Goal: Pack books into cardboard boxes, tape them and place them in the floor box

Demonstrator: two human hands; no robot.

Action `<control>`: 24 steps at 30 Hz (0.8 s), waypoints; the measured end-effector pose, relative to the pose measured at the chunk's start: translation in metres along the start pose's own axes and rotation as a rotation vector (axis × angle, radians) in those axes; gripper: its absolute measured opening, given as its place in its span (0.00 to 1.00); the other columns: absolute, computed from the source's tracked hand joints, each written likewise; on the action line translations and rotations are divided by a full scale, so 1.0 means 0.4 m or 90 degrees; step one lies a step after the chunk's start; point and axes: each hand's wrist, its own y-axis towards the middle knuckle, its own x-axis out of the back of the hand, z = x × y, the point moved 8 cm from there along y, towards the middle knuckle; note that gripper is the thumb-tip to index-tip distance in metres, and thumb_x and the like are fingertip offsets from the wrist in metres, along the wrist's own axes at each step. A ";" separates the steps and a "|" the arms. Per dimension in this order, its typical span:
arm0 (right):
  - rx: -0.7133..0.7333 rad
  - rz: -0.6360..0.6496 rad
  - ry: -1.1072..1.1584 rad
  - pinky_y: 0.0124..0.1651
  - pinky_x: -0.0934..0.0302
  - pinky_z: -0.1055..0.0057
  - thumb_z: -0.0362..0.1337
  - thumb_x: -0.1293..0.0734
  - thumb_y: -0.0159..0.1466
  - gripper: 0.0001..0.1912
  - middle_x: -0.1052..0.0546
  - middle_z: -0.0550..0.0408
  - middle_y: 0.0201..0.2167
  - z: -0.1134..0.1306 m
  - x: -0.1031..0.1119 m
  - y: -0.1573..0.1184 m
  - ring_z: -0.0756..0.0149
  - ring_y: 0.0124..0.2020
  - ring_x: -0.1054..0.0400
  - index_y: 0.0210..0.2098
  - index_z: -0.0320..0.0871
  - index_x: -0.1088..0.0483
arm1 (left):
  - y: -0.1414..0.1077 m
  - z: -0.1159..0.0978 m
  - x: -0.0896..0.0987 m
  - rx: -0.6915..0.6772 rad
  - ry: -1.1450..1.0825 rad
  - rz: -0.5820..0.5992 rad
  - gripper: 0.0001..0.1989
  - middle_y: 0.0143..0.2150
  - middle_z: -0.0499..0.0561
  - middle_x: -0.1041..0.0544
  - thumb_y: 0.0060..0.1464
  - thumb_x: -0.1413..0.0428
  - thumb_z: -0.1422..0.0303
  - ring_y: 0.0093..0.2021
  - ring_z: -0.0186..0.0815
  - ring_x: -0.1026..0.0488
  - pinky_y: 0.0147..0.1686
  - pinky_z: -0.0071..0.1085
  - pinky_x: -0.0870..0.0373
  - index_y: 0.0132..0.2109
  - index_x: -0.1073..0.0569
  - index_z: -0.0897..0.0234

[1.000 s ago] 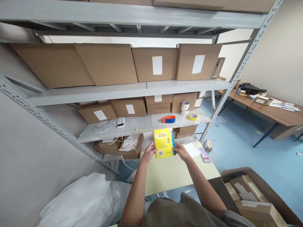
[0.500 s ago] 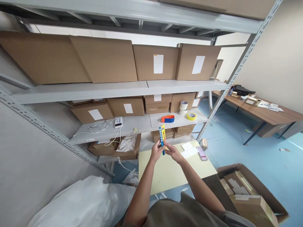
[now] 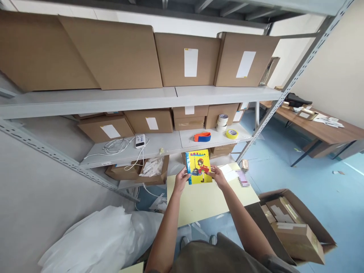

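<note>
A yellow picture book with a blue spine and a red-dressed cartoon figure on its cover is held up above the pale yellow table. My left hand grips its left edge by the spine. On the opposite edge, my right hand closes with the thumb over the cover. The cover faces me; the back of the book is hidden. White papers lie on the table just beyond my right hand.
On the shelf ahead sit an orange and blue tape dispenser, yellow tape, white tape rolls and a power strip. An open carton of boxes stands at right, a white plastic bag at left.
The book has turned from spine-on to showing its full front cover. My hands have moved apart to its two side edges. The camera view has tilted down slightly.
</note>
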 end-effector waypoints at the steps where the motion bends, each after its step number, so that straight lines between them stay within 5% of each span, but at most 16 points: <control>1: -0.017 -0.004 0.001 0.48 0.26 0.49 0.53 0.17 0.48 0.33 0.15 0.48 0.48 -0.021 0.007 0.001 0.39 0.52 0.20 0.50 0.51 0.25 | 0.003 0.019 0.006 0.006 0.003 -0.007 0.49 0.56 0.59 0.18 0.44 0.26 0.55 0.50 0.45 0.18 0.47 0.37 0.20 0.72 0.30 0.59; 7: -0.156 -0.004 -0.004 0.48 0.27 0.50 0.50 0.19 0.48 0.28 0.15 0.47 0.47 -0.197 0.084 0.008 0.41 0.52 0.21 0.46 0.50 0.25 | -0.009 0.194 0.025 0.115 0.026 -0.009 0.49 0.58 0.63 0.20 0.43 0.28 0.59 0.50 0.45 0.19 0.46 0.37 0.21 0.72 0.31 0.62; 13: -0.249 -0.012 -0.020 0.49 0.28 0.46 0.51 0.18 0.42 0.31 0.15 0.48 0.43 -0.393 0.185 0.025 0.41 0.51 0.21 0.43 0.49 0.25 | -0.028 0.406 0.026 0.178 0.042 -0.085 0.47 0.55 0.62 0.18 0.43 0.30 0.62 0.52 0.47 0.19 0.51 0.43 0.22 0.71 0.30 0.61; 17: -0.302 -0.046 -0.052 0.53 0.31 0.42 0.52 0.17 0.40 0.36 0.16 0.44 0.46 -0.521 0.267 0.022 0.38 0.55 0.23 0.46 0.49 0.24 | -0.043 0.540 0.031 0.204 0.068 -0.166 0.45 0.61 0.65 0.21 0.42 0.28 0.64 0.62 0.52 0.24 0.58 0.45 0.26 0.69 0.28 0.61; 21: -0.317 -0.065 -0.086 0.58 0.33 0.43 0.54 0.17 0.41 0.38 0.17 0.42 0.51 -0.605 0.334 -0.004 0.38 0.60 0.26 0.50 0.50 0.22 | -0.086 0.649 0.046 0.279 0.132 -0.257 0.39 0.67 0.69 0.25 0.42 0.28 0.66 0.69 0.55 0.30 0.63 0.43 0.31 0.64 0.24 0.64; 24: -0.314 -0.055 -0.088 0.59 0.34 0.43 0.58 0.19 0.42 0.39 0.19 0.42 0.56 -0.641 0.358 -0.022 0.38 0.62 0.28 0.52 0.52 0.21 | -0.108 0.701 0.030 0.301 0.140 -0.244 0.35 0.64 0.66 0.22 0.43 0.29 0.68 0.65 0.52 0.26 0.62 0.42 0.30 0.61 0.22 0.64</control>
